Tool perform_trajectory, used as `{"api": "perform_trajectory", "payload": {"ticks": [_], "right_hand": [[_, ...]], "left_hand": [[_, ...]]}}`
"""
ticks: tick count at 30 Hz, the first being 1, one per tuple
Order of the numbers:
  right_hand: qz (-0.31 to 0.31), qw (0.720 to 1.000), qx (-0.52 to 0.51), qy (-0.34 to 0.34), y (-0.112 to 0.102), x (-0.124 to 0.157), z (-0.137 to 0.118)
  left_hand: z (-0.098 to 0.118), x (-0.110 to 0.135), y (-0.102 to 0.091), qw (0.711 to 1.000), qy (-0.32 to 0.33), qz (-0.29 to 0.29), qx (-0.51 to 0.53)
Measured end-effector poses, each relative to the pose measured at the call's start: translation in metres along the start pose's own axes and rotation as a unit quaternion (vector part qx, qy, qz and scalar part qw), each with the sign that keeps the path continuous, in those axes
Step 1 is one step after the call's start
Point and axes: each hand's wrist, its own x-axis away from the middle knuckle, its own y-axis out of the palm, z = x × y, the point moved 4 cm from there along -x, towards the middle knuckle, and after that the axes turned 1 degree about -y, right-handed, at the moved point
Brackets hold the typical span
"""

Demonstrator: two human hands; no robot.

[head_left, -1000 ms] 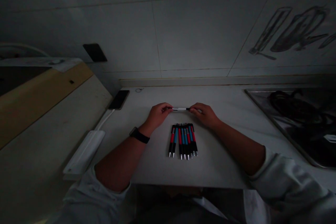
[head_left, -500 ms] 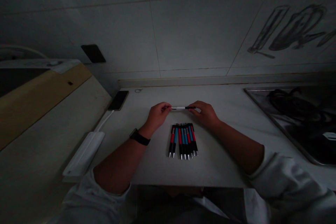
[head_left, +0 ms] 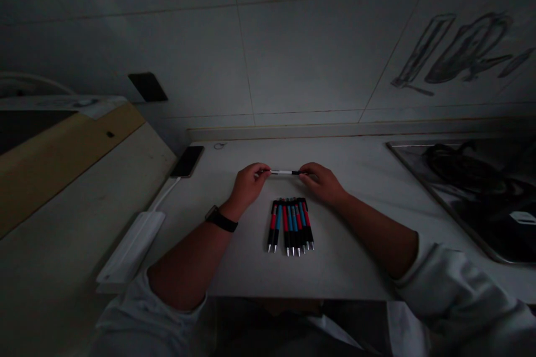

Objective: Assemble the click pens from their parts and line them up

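A white and black pen (head_left: 285, 172) lies crosswise between my hands, just beyond a group of pens. My left hand (head_left: 250, 183) pinches its left end with thumb and fingers. At the black right end, my right hand (head_left: 321, 181) grips it the same way. My fingers hide both tips. Nearer to me, several red and blue pens (head_left: 290, 226) with black grips lie side by side on the white counter (head_left: 251, 268), their silver points toward me. A small gap splits the two leftmost pens from the others.
On the left are a phone (head_left: 188, 162), a white power strip (head_left: 133, 245) with a cable, and a box-like unit with a wooden strip (head_left: 84, 148). A small ring (head_left: 219, 146) lies near the tiled wall. At right sits a dark stove (head_left: 469, 195) with a metal rim.
The whole view has shifted very slightly. Both hands keep the same hold on the white and black pen, and the row of pens lies as before.
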Motion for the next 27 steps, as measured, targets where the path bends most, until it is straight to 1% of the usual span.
{"api": "perform_trajectory", "payload": {"ticks": [2, 6, 11, 16, 20, 24, 27], "right_hand": [[-0.008, 1.000, 0.004, -0.004, 0.0013, -0.0004, 0.0014], [0.014, 0.999, -0.016, -0.032, 0.0010, -0.0007, 0.0023], [-0.018, 1.000, 0.003, -0.009, 0.0042, -0.0003, 0.0054], [0.005, 1.000, -0.010, -0.012, 0.0027, 0.0000, 0.0047], [-0.011, 1.000, 0.009, -0.001, 0.0027, 0.0000, 0.0032], [-0.002, 1.000, -0.004, -0.002, 0.0013, -0.0002, 0.0018], [-0.023, 1.000, 0.009, 0.004, 0.0036, -0.0003, 0.0030]], "left_hand": [[-0.0008, 0.0000, 0.0007, 1.000, 0.000, -0.002, -0.002], [-0.0024, 0.0001, 0.0006, 1.000, -0.008, -0.001, -0.001], [-0.0004, 0.0000, 0.0006, 1.000, 0.000, 0.000, 0.000], [-0.0032, -0.0004, 0.0012, 1.000, 0.003, -0.001, 0.002], [-0.0038, -0.0002, 0.0011, 1.000, 0.005, -0.003, 0.005], [-0.0027, -0.0002, 0.0008, 1.000, 0.006, -0.001, 0.003], [-0.0033, -0.0004, 0.0016, 1.000, 0.008, -0.003, 0.001]]}}
